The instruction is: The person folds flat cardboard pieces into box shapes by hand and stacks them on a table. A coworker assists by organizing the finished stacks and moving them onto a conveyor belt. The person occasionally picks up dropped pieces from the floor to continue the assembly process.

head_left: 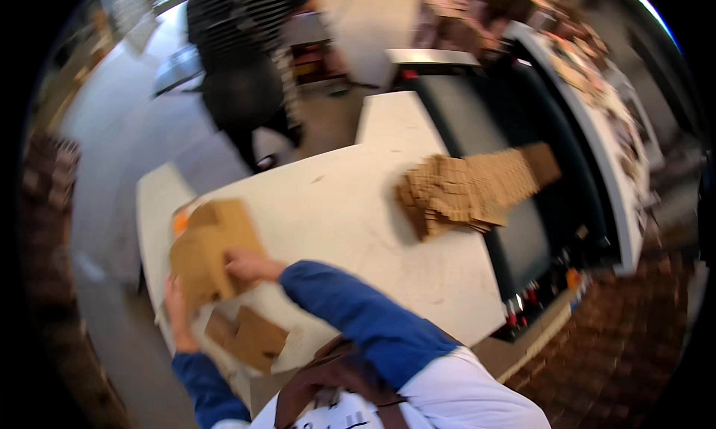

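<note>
A flat brown cardboard piece [205, 239] lies at the left end of the white table, slightly blurred. My left hand [177, 310] holds its near left edge, the fingers partly hidden against the board. Curled fingers of my right hand [252, 266] grip the same piece at its right side. Just nearer to me, a smaller notched cardboard piece [257, 339] lies flat, touched by neither hand. Something small and orange [180, 222] shows at the far left edge of the board; its kind is too blurred to tell.
A fanned row of cardboard pieces [470, 190] spans from the white table [350, 205] onto a dark-sided conveyor [522, 235] at right. Beyond the table stands a person in dark clothes [242, 71]. Stacks of brown cardboard [477, 23] stand at the back right.
</note>
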### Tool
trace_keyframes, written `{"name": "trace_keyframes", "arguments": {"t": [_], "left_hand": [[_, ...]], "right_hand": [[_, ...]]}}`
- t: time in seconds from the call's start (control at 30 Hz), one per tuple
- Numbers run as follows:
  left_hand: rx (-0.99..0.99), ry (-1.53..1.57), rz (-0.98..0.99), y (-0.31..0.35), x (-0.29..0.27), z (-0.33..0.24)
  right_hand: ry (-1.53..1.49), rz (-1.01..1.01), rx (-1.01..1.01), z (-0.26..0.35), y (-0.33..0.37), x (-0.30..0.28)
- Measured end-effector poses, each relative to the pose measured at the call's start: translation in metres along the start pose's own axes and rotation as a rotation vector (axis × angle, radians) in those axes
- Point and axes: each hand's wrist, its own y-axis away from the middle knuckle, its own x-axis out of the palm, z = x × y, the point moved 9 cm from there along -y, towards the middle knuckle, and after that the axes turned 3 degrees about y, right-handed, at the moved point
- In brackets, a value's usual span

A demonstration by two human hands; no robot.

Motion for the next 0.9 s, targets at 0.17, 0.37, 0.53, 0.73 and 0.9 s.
{"name": "trace_keyframes", "arguments": {"t": [0.17, 0.37, 0.53, 0.73, 0.9], "left_hand": [[0.492, -0.742, -0.361, 0.006, 0.013, -0.013], [0.858, -1.259, -0.001, 0.064, 0.147, -0.068], [0.973, -1.46, 0.233, 0.043, 0.188, -0.062], [0.964, -1.625, 0.257, 0.016, 0.195, -0.061], [1.029, -1.609, 0.357, 0.053, 0.189, -0.042]], "right_hand": [[0.152, 0.209, 0.027, -0.007, 0.032, -0.003], [0.221, 0.15, 0.065, -0.026, 0.047, 0.0], [0.231, 0.179, 0.013, -0.02, 0.061, -0.005], [0.26, 0.1, -0.034, -0.026, 0.064, -0.005], [0.136, -0.006, 0.239, -0.038, 0.069, -0.024]]}}
